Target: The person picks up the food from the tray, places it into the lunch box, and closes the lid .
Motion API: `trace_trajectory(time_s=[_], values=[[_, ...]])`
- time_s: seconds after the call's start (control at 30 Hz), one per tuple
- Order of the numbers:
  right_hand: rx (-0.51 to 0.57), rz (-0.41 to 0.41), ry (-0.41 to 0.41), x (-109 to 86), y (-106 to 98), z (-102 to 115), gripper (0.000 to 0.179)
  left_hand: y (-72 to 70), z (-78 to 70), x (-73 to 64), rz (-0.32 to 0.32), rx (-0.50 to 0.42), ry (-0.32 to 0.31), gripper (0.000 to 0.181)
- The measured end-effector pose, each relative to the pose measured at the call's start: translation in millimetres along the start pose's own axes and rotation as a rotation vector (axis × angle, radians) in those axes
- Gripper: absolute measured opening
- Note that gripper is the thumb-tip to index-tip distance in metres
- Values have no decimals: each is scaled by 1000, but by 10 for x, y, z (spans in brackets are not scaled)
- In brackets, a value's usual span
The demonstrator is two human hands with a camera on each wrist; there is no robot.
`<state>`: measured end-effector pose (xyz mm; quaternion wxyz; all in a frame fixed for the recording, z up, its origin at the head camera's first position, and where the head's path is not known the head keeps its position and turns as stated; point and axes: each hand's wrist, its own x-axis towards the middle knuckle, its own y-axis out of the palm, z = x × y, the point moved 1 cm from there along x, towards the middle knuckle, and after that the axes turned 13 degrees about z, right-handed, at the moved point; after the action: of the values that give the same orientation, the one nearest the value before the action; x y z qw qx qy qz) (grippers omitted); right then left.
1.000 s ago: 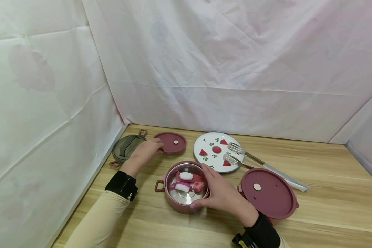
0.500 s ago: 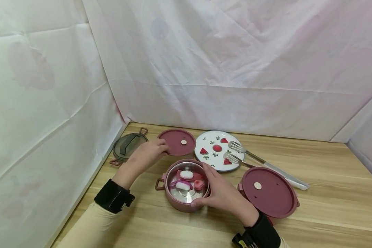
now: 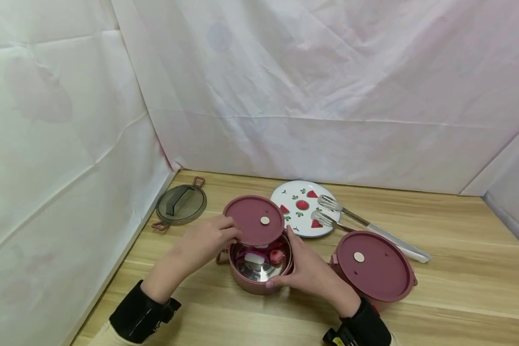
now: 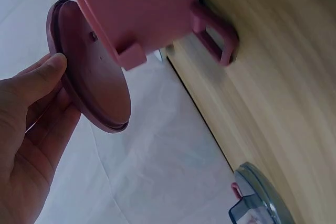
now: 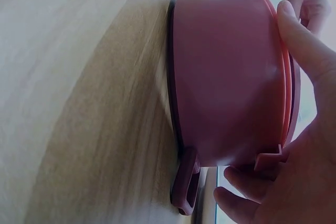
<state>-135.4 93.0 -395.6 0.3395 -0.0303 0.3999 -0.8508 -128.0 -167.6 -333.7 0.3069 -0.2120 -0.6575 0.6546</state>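
Over the desk (image 3: 225, 319), the left hand (image 3: 205, 245) pinches a probably light, stiff lid (image 3: 250, 222), best held edgewise, the right hand (image 3: 310, 269) gripping a pot (image 3: 252, 287).

The site resembles a staged recording booth: creased white fabric walls (image 3: 311, 86) enclose a wood-grain worktop (image 3: 242, 322), and black straps (image 3: 134, 315) encircle both wrists (image 3: 161, 279). A patterned plate (image 3: 291, 194) and metal utensils (image 3: 356, 220) supply a kitchen theme.
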Motion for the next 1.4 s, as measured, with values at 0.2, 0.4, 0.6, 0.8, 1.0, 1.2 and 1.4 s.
trace_trajectory(time_s=[0.2,0.4,0.6,0.8,1.0,1.2,1.4], values=[[30,4,-56,-21,-19,-13,142,72,-130,-59,-28,-13,34,19],[52,0,-43,-50,-10,-21,139,137,-198,-124,-62,-29,47,17],[60,-3,32,-77,-2,-26,132,194,-251,-168,-74,-60,57,17],[68,-10,47,-90,1,-33,125,207,-307,-199,-70,-74,79,16],[78,-29,47,-122,9,-57,121,190,-385,-213,-25,-97,83,16],[69,-62,7,-158,19,-84,117,187,-450,-200,-9,-63,81,13],[68,-69,-20,-167,44,-106,113,197,-463,-199,2,-74,71,12]])
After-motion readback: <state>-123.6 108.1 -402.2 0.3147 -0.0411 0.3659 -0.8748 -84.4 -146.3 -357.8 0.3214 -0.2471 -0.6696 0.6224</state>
